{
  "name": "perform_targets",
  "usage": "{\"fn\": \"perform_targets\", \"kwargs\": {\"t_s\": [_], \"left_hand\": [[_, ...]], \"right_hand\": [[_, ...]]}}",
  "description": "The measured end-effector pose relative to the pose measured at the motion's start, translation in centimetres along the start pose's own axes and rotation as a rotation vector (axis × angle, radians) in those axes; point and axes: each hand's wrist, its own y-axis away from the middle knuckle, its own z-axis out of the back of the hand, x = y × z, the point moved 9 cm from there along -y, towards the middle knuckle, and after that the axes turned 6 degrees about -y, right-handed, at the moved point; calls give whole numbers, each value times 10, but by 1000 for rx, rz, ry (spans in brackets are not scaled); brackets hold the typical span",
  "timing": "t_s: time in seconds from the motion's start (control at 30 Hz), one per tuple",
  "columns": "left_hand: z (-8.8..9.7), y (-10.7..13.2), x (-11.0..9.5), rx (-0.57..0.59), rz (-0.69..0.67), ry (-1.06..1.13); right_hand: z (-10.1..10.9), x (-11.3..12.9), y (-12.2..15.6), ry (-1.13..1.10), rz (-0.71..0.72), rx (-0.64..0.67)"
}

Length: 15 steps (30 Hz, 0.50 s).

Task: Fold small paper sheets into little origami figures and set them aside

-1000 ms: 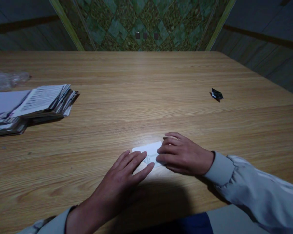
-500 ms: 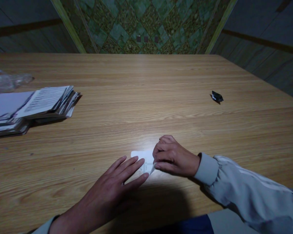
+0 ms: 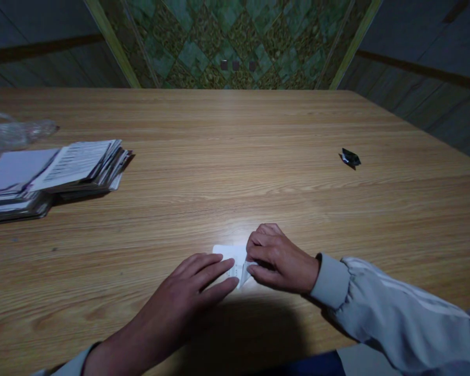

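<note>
A small white sheet of paper [image 3: 230, 251] with faint print lies on the table near its front edge. My left hand [image 3: 196, 292] rests on the sheet's left part, palm down, with its fingers stretched out and slightly apart. On the right, my right hand [image 3: 280, 258] pinches the paper's right edge between thumb and fingers. That edge is lifted and folded over toward the left. Part of the sheet is hidden beneath both hands.
Two stacks of papers or booklets [image 3: 76, 164] lie at the left on the wooden table [image 3: 227, 172]. Behind them is a clear plastic bag [image 3: 19, 133]. A small black crumpled wrapper [image 3: 351, 157] lies at the right. A patterned wall [image 3: 238, 42] stands beyond the table.
My right hand has turned the sheet's right edge a little further over. The fingers of my left hand have shifted slightly on the paper. The view has tilted slightly.
</note>
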Motion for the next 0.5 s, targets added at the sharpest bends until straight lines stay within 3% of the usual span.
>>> {"fn": "perform_targets", "kwargs": {"t_s": [0.13, 0.23, 0.4, 0.5], "left_hand": [[16, -24, 27, -90, 207, 157], [10, -39, 35, -54, 253, 219], [0, -42, 34, -80, 301, 228], [0, -40, 25, -93, 284, 195]], "right_hand": [[12, -3, 1, 25, 94, -34], [26, -10, 3, 102, 104, -95], [38, -14, 7, 222, -72, -257], [24, 0, 7, 153, -85, -230]]}}
